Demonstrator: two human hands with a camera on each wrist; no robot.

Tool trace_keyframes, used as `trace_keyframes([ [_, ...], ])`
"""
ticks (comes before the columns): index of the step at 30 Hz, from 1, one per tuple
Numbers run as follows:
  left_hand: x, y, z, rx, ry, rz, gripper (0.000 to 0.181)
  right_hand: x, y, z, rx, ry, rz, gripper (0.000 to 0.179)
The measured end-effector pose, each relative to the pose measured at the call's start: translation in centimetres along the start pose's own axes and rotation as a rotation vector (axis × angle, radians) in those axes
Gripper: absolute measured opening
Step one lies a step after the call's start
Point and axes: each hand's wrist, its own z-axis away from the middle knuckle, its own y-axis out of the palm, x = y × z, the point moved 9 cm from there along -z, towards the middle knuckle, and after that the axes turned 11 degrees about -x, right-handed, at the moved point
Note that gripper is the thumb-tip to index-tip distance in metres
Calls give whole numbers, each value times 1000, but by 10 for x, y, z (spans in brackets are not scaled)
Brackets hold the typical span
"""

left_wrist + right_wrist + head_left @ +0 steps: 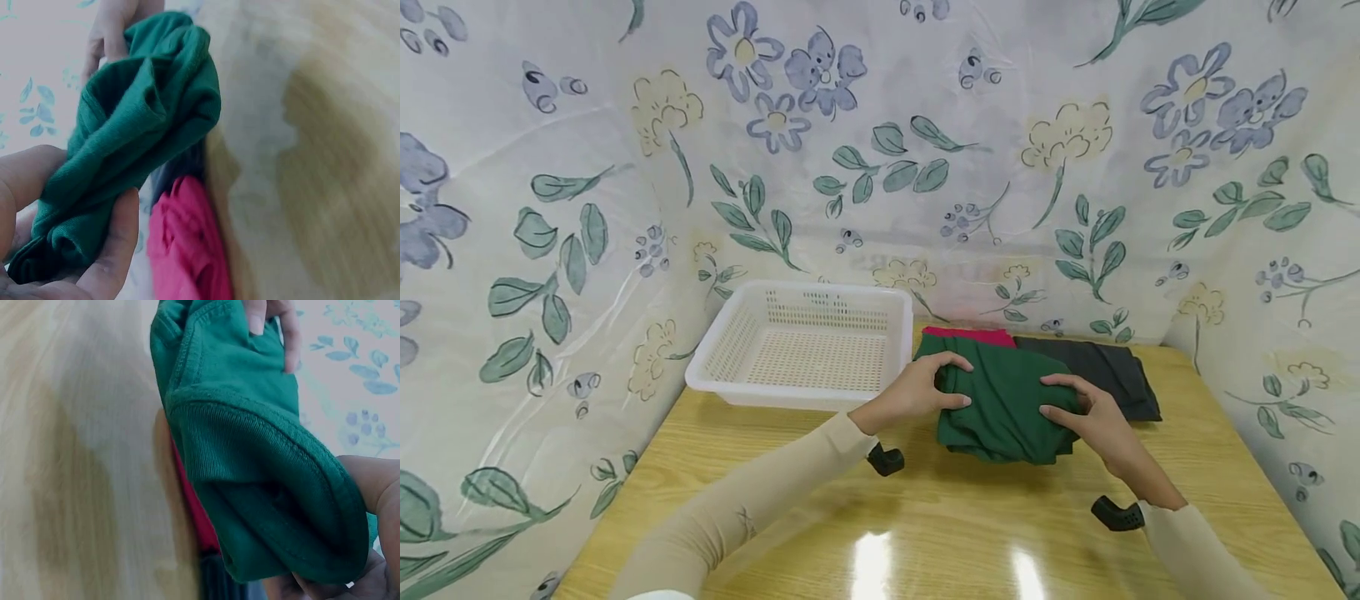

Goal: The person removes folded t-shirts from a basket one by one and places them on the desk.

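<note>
Both hands hold a folded green garment (pixel 1000 400), which hangs just above the table in the head view. My left hand (pixel 921 387) grips its left end between thumb and fingers. At the right end, my right hand (pixel 1097 421) pinches the cloth the same way. Stitched seams and a ribbed band show on the green cloth (pixel 250 444) in the right wrist view. Behind it lie a red folded cloth (pixel 973 336), mostly covered, and a dark grey folded cloth (pixel 1105 371).
A white perforated plastic basket (pixel 722 386) stands at the back left of the wooden table (pixel 820 517), with nothing visible inside. Floral sheeting (pixel 880 167) encloses the back and sides. Black wrist-worn devices (pixel 1117 514) project below the hands.
</note>
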Motion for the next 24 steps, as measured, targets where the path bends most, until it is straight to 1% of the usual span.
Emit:
trace_keyframes([
  [2,0,8,2,9,-11,15,41,-4,-4,2,-12,-8,18,56],
  [5,1,19,4,15,-18,12,43,-13,-9,6,-24,-4,50,56],
  [10,7,36,6,30,-32,-1,45,-31,-14,11,-24,25,93,57],
  [17,18,53,11,62,-70,15,46,-46,-13,15,-2,48,93,58],
  [24,27,65,15,102,-87,14,49,-61,-13,18,24,95,116,61],
])
